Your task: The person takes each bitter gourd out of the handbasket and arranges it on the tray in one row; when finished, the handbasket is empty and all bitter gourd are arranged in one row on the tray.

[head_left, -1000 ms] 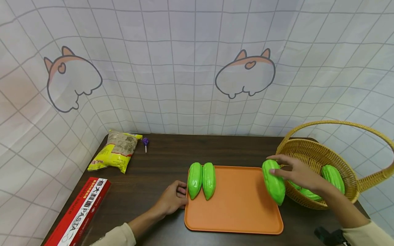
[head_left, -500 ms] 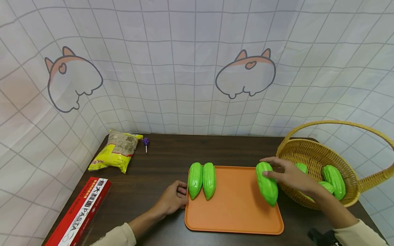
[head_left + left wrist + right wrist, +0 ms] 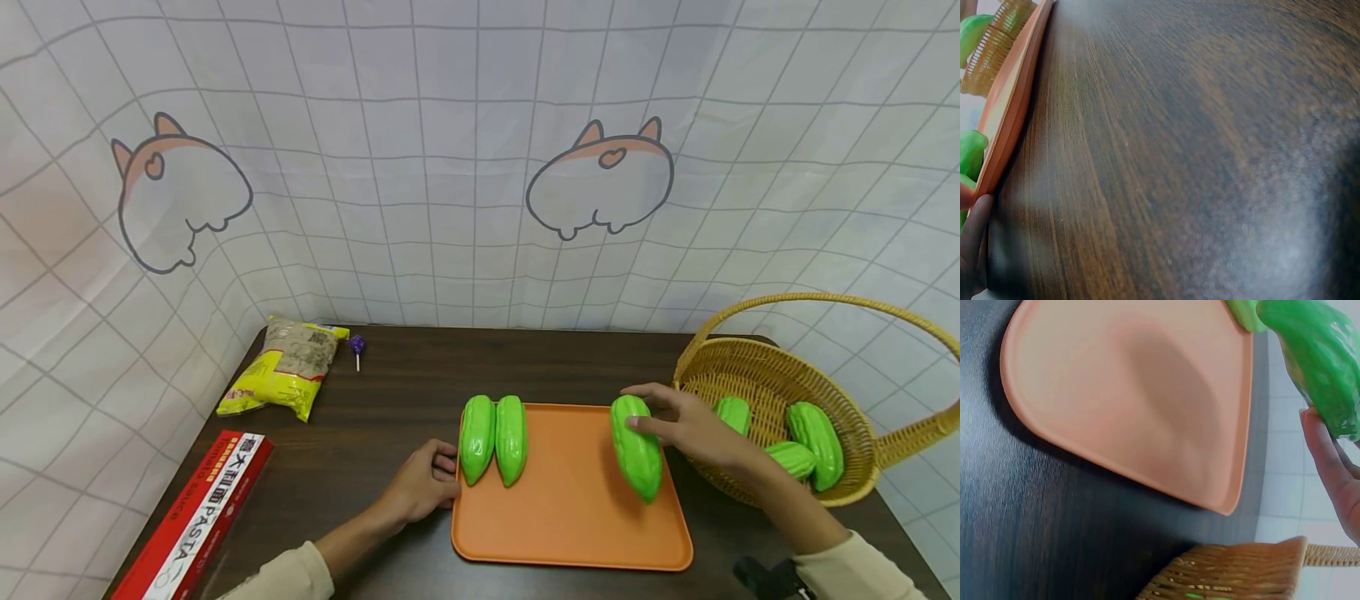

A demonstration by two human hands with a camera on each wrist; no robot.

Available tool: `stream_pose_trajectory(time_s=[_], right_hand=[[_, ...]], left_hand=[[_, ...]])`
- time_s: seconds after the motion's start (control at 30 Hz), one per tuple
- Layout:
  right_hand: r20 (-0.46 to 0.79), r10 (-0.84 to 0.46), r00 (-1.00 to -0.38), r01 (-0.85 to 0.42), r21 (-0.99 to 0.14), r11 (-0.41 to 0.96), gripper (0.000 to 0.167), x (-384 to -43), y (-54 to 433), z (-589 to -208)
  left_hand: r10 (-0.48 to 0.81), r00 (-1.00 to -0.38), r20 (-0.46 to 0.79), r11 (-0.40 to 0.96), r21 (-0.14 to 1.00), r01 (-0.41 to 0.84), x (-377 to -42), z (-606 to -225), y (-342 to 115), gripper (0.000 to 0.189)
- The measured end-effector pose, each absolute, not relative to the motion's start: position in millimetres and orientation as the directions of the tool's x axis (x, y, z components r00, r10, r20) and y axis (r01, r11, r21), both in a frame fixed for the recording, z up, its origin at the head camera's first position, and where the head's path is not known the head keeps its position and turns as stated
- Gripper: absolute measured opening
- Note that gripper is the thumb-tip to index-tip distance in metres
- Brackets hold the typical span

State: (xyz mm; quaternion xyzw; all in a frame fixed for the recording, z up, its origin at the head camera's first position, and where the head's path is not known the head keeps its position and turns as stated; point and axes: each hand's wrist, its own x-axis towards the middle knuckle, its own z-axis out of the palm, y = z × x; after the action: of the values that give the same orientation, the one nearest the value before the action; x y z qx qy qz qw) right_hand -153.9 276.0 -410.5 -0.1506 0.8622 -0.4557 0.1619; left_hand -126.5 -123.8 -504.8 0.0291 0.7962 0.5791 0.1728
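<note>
In the head view my right hand [image 3: 686,427] pinches a glossy green bitter melon [image 3: 636,450] between thumb and fingers. The melon is held tilted above the right part of an orange tray [image 3: 555,525]; the right wrist view shows its shadow on the tray. My left hand [image 3: 418,486] grips the tray's left rim, with a fingertip visible against the rim in the left wrist view. Two more bitter melons, a left one [image 3: 477,440] and a right one [image 3: 512,440], lie side by side at the tray's upper left. Several others [image 3: 816,446] lie in a wicker basket [image 3: 720,367].
The basket stands just right of the tray, its tall handle [image 3: 832,302] arching over it. On the left lie a red pasta box [image 3: 195,517], a yellow bag [image 3: 288,367] and a purple lollipop [image 3: 357,344]. A gridded curtain [image 3: 480,167] closes the back of the dark table.
My right hand has carried the bitter melon leftward from the basket's side to farther over the tray, uncovering more of the melons in the basket. The left hand has stayed at the tray's rim.
</note>
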Motion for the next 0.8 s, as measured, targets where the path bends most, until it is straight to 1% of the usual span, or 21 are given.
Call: stream_pose_trajectory(time_s=[0.33, 0.5, 0.8], right_hand=[[-0.163, -0.444, -0.881, -0.068, -0.886, 0.459, 0.054, -157.5, 265.7, -418.9], [-0.192, -0.413, -0.89, -0.029, -0.882, 0.471, 0.054, -157.5, 259.8, -421.8], [-0.167, -0.44, -0.882, -0.05, -0.896, 0.44, 0.052, -159.4, 251.2, -429.9]], left_hand=[[0.241, -0.939, -0.247, 0.324, 0.932, -0.162, -126.4, -504.4, -123.4, 0.058], [0.247, -0.938, -0.243, 0.328, 0.932, -0.156, -127.4, -505.7, -124.0, 0.058], [0.25, -0.938, -0.239, 0.327, 0.933, -0.15, -127.3, -505.7, -124.2, 0.058]])
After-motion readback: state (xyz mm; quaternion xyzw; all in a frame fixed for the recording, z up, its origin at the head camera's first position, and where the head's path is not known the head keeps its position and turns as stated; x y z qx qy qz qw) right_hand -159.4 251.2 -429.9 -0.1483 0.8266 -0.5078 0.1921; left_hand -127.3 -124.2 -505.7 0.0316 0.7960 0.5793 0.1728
